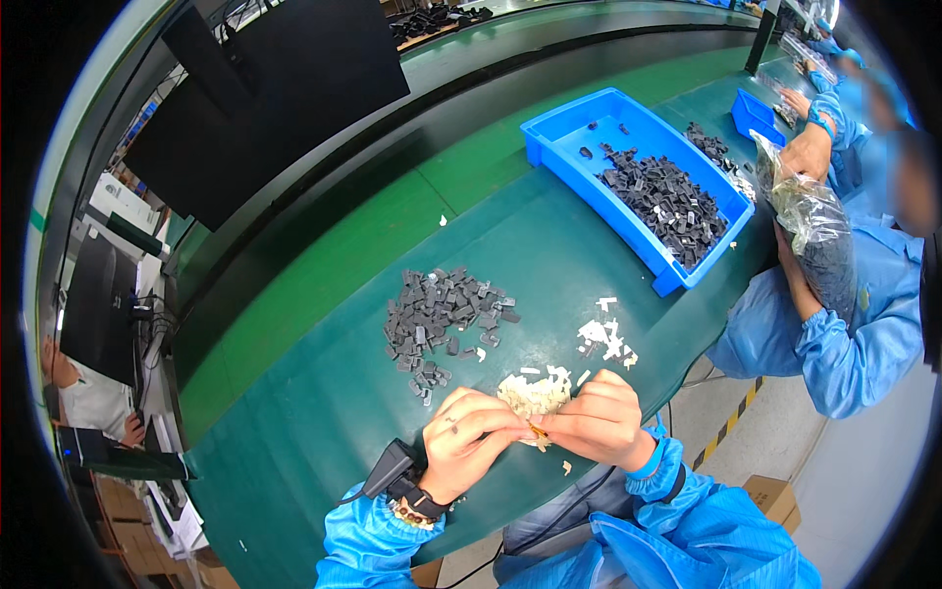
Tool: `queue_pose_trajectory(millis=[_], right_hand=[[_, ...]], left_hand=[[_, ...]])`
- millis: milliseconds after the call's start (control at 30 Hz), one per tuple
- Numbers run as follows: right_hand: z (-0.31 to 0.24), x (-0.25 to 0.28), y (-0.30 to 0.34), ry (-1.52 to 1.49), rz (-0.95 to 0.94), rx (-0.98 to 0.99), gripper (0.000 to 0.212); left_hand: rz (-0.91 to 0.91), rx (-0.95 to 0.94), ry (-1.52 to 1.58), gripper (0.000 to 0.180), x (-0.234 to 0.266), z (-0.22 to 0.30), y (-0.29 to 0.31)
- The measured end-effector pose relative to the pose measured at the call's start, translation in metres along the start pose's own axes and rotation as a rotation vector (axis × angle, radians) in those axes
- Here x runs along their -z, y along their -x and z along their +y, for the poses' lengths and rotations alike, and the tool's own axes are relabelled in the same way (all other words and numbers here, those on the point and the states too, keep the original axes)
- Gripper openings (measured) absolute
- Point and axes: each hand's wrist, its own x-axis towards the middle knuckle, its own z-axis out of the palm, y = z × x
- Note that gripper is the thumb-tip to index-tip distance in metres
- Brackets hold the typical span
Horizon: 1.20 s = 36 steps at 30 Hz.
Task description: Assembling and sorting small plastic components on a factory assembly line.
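At the near edge of the green work table, my left hand [469, 439] and my right hand [596, 420] meet, fingertips pinched together. Between them is a small orange-yellow piece [537, 430], gripped from both sides; its exact kind is too small to make out. Right behind my fingers lies a heap of small cream-coloured pieces [533, 393]. Farther off to the left spreads a pile of small dark grey plastic parts [432, 319]. White scraps [610, 339] are scattered beyond my right hand.
A blue plastic tray [599, 211] with many black parts stands at the far right on the green table [324, 417]. Beyond it, a co-worker in blue [863, 344] handles a clear bag of dark parts [819, 240]. A smaller blue bin [754, 116] stands farther back. Dark monitors [275, 98] rise at left.
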Motion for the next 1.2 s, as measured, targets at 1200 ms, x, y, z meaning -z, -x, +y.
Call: queue_pose_trajectory(millis=[1200], right_hand=[[0.0023, -0.0008, -0.0074, -0.132, -0.026, -0.122, 0.019]], left_hand=[[-0.116, 0.231, 0.253, 0.022, 0.0015, -0.0035, -0.0022]])
